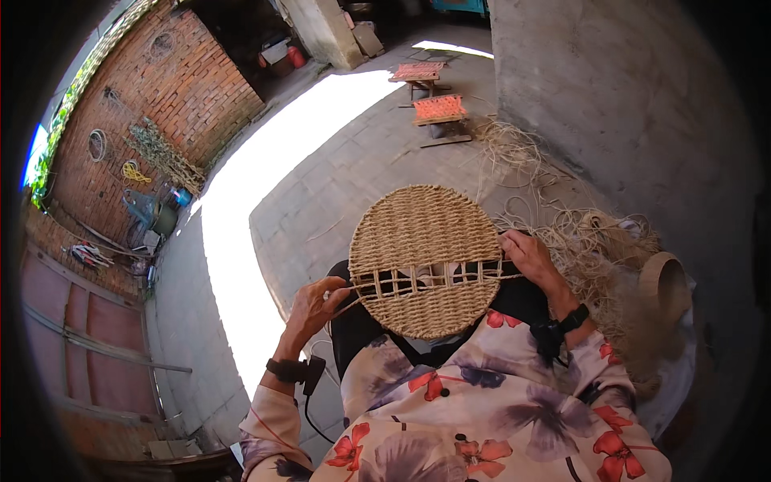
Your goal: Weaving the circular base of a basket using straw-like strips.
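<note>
A round woven straw mat rests across my lap, tan and tightly woven above and below. Across its lower middle runs an open band where bare warp cords show, with twisted strands passing through them. At the mat's left edge my left hand is closed, pinching straw cord that comes out of the open band. My right hand grips the mat's right rim beside the band, its fingers bent around the edge. Another strand end sticks out just below that hand.
Loose straw cord lies heaped on the floor at my right, beside a round tan woven piece. Two low stools with red woven seats stand ahead, near a grey wall. A brick wall is at far left.
</note>
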Tool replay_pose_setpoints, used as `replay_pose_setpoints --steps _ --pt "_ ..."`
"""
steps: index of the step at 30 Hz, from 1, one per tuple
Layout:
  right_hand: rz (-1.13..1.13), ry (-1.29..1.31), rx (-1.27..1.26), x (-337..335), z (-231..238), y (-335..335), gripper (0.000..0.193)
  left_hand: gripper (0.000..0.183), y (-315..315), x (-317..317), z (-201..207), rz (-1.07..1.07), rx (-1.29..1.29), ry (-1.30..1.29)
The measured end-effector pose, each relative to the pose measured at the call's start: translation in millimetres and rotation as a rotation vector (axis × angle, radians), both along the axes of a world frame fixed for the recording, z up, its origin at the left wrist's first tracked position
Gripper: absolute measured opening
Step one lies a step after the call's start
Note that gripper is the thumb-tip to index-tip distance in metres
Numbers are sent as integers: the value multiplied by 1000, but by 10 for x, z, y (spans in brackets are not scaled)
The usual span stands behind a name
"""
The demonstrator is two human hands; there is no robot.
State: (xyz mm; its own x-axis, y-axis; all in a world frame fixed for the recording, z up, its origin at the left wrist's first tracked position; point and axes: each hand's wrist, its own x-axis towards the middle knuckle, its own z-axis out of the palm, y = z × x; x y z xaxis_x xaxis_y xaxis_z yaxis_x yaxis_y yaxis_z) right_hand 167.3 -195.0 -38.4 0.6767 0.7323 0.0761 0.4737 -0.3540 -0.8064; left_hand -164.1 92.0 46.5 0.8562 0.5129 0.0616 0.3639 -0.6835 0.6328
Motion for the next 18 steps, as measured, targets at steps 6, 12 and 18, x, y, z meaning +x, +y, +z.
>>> replay_pose_setpoints --steps 6,12,18 --pt "9 -21 1 50 -26 -34 46 35 431 -312 -125 153 35 70" --pt "82 -7 10 84 -79 64 45 33 1692 -2052 -16 555 391 88" --pt "-2 -101 -88 -33 58 18 45 38 657 -607 -39 323 60 100"
